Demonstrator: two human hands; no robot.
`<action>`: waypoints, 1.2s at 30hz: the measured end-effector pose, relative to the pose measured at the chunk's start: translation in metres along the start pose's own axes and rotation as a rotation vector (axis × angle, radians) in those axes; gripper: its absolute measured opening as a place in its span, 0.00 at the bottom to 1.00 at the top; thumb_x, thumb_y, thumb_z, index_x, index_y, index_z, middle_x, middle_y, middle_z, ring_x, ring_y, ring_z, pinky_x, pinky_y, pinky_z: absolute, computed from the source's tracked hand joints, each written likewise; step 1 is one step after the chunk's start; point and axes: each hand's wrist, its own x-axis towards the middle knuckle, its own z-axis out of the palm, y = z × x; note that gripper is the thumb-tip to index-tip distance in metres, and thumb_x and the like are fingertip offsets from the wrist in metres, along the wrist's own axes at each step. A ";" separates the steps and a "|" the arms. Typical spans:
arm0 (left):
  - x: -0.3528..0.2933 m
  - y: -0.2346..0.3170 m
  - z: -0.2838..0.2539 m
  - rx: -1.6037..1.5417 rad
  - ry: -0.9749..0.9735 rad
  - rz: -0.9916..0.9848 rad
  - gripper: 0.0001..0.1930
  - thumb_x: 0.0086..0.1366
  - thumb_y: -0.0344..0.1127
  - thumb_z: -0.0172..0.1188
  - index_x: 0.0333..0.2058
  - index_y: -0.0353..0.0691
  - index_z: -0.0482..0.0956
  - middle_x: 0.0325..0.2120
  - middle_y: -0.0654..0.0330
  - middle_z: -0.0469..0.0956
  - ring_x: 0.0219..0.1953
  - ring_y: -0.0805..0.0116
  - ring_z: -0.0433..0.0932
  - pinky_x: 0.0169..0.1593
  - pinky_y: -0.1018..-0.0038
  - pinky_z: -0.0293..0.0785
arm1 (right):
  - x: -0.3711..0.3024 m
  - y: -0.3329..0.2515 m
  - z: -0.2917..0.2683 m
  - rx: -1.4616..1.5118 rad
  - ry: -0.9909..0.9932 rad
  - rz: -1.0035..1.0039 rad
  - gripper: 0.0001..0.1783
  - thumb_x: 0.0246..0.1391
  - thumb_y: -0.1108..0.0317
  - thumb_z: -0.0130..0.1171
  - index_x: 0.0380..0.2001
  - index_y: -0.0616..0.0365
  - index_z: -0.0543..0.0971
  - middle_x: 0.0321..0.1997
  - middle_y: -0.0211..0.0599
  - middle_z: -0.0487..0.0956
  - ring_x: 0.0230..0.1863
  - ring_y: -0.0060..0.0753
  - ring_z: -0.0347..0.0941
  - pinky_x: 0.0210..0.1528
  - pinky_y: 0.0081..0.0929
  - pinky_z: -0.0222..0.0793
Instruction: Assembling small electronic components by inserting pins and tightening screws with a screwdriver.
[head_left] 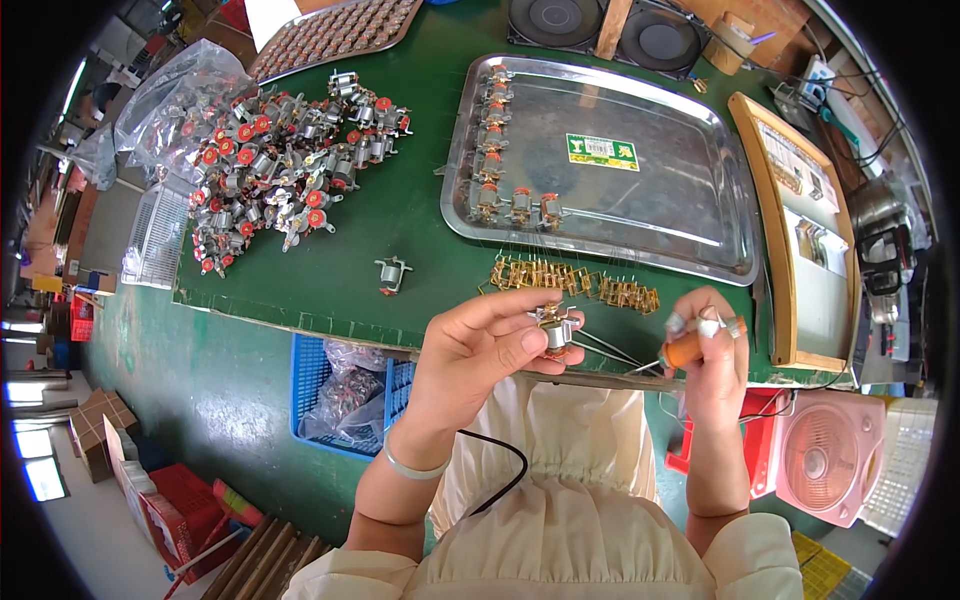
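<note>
My left hand (490,345) is closed around a small silver metal component (555,335) with brassy parts at its top, pinched between thumb and fingers at the table's front edge. In my right hand (712,350), whose fingertips have white coverings, is an orange-handled screwdriver (683,351). Its thin shaft points left, toward the component but apart from it. Two thin metal rods (605,347) lie between the hands; what they belong to is unclear. Just beyond the hands are rows of small brass frames (545,273). A single similar component (392,275) rests on the green table, left of my left hand.
A steel tray (680,205) holds several components along its left side. At the left is a big heap of components (270,165) with red discs, beside a plastic bag (185,95). A wooden-framed case (800,235) borders the right. Under the table stand a blue crate (310,385) and a pink fan (825,455).
</note>
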 end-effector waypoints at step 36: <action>-0.003 -0.028 0.007 0.953 0.161 0.329 0.14 0.49 0.20 0.59 0.37 0.36 0.76 0.31 0.56 0.78 0.29 0.72 0.77 0.33 0.79 0.75 | 0.032 -0.001 0.014 -0.109 -0.283 -0.597 0.27 0.45 0.85 0.51 0.51 0.67 0.62 0.41 0.46 0.71 0.37 0.31 0.72 0.39 0.25 0.69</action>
